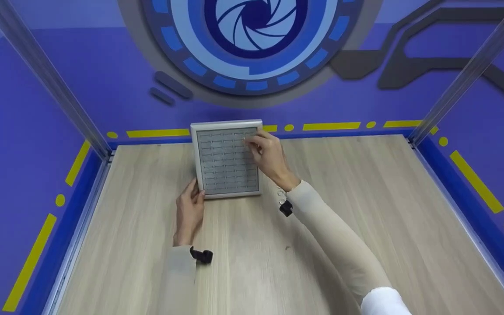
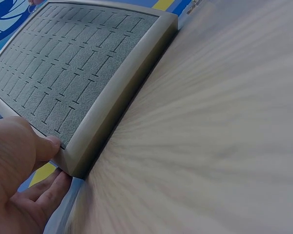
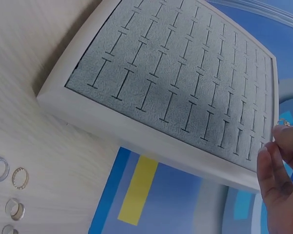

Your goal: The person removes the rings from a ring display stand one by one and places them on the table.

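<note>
A ring display tray (image 1: 229, 162), with a pale frame and a grey slotted pad, stands tilted at the back of the table. My left hand (image 1: 189, 211) holds its lower left corner. In the left wrist view the thumb (image 2: 50, 146) lies on the front of the frame and the other fingers are behind the corner. My right hand (image 1: 270, 156) is at the tray's upper right, thumb and fingertips pinching a small gold-coloured ring (image 3: 283, 122). Most of that ring is hidden by the fingers. The slots I can see in the pad hold no rings.
Several loose rings (image 3: 20, 178), silver and gold in tone, lie on the wooden table (image 1: 243, 262) right of the tray, partly under my right wrist in the head view. A blue patterned wall (image 1: 304, 109) rises behind the tray. Metal posts (image 1: 466, 74) stand at the back corners.
</note>
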Action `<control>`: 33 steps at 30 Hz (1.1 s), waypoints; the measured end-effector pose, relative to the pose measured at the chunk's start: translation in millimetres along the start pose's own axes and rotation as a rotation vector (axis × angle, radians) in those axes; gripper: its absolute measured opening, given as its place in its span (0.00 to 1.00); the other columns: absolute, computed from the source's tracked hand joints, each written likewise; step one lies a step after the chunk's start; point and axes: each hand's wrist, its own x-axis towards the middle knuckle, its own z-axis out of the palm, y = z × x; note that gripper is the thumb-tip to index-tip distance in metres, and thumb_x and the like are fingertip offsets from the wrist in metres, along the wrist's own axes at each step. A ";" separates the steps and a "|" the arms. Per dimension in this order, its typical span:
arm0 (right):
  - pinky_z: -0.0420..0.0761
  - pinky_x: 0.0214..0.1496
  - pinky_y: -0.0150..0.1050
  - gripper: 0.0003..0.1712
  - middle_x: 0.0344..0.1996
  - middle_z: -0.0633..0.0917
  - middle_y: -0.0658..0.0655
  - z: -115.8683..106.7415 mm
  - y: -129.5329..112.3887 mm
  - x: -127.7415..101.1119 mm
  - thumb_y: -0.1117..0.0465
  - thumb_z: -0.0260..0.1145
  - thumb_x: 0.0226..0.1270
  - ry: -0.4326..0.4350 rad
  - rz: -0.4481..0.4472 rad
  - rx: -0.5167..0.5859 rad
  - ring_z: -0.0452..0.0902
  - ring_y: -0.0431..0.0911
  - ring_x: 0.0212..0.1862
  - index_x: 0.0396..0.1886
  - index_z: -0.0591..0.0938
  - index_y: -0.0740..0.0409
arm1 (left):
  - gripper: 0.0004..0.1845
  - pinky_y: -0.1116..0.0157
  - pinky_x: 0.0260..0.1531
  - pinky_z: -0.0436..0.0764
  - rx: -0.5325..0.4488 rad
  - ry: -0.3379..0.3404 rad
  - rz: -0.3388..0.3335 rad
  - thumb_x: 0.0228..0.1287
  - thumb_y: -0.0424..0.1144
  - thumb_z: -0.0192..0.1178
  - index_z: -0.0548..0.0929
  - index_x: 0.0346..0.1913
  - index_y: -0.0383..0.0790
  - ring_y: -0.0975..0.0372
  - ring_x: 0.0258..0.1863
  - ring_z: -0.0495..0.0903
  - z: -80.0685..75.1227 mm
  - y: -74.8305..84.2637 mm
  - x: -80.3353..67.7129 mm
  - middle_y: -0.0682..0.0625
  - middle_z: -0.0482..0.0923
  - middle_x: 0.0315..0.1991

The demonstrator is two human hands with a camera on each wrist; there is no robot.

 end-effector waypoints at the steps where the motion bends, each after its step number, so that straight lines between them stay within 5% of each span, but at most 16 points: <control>1: 0.84 0.33 0.35 0.07 0.35 0.87 0.60 -1.9 -0.2 -1.0 0.73 0.68 0.74 0.001 -0.002 0.009 0.81 0.47 0.31 0.40 0.92 0.67 | 0.31 0.59 0.68 0.81 0.000 -0.001 -0.003 0.79 0.27 0.59 0.65 0.80 0.29 0.43 0.73 0.76 0.0 0.0 0.2 0.32 0.69 0.77; 17: 0.89 0.38 0.36 0.05 0.34 0.90 0.57 -36.3 3.9 -39.2 0.72 0.72 0.72 0.025 -0.047 0.061 0.87 0.47 0.35 0.36 0.93 0.65 | 0.31 0.60 0.69 0.81 -0.009 0.005 -0.022 0.78 0.26 0.59 0.66 0.80 0.32 0.44 0.73 0.77 0.5 2.9 -0.6 0.33 0.71 0.76; 33: 0.89 0.38 0.34 0.06 0.37 0.91 0.59 -84.3 51.9 -96.8 0.75 0.74 0.67 -0.029 -0.058 0.040 0.89 0.50 0.35 0.39 0.93 0.65 | 0.32 0.59 0.69 0.80 -0.009 0.009 -0.049 0.79 0.27 0.58 0.64 0.81 0.31 0.45 0.74 0.76 2.7 6.1 -2.5 0.34 0.68 0.79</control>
